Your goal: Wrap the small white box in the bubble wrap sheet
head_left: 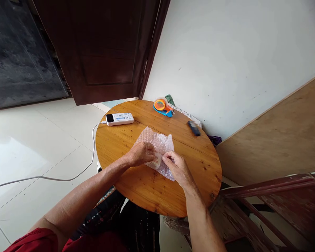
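A sheet of bubble wrap (157,143) lies on the round wooden table (136,182), folded around a small pale object I cannot make out. My left hand (142,153) rests on the wrap's near left part, fingers curled over it. My right hand (177,167) pinches the wrap's near right edge with thumb and fingers closed.
A white power bank (119,118) with a cable (68,176) trailing to the floor lies at the table's far left. An orange and blue tape dispenser (162,106) and a small dark object (194,128) sit at the far edge by the white wall. A wooden board leans at right.
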Demonstrator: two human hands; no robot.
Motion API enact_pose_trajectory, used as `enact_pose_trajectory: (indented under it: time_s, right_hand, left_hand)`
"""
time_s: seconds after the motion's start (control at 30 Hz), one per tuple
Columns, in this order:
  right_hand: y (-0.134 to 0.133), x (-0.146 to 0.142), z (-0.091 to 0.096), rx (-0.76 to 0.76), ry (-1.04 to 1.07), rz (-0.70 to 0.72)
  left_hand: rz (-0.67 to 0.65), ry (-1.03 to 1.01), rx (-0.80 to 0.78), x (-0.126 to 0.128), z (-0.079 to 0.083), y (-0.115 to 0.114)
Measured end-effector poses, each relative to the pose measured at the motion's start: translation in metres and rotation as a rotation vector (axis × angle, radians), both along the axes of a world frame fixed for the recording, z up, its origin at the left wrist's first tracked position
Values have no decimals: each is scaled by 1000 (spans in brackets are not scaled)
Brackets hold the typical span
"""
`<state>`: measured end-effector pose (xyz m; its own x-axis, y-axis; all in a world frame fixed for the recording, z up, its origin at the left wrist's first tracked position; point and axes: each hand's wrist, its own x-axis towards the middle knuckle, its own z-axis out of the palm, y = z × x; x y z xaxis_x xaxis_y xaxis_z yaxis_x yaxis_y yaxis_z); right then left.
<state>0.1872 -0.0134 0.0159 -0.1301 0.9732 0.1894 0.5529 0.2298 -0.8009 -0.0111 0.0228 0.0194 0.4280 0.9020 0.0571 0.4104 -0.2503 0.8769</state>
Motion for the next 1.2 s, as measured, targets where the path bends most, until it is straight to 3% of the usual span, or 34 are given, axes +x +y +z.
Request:
enact_pose_trajectory:
  time_s: [0.33,0.47,0.57,0.67,0.9,1.07,1.2]
  right_hand:
    - [2,4,-6,-11,-58,-43]
    - [-17,-6,15,337,-361,-164]
    - [-32,-25,29,509,-591,-59]
    - [-38,-42,29,493,-740,77]
    - [-27,-42,24,460,-847,118]
    - [-19,-44,28,461,-893,160]
    - [-15,-45,27,450,-897,169]
  left_hand:
    - [26,-22,26,4,-1,0]
    - [5,-7,19,4,-1,1]
    - [-13,0,25,4,-2,4]
    - [-12,22,21,4,1,6]
    - [96,211,77,-19,15,5]
    - [282,372,111,-49,5,2]
    - [382,435,57,-58,1,-5]
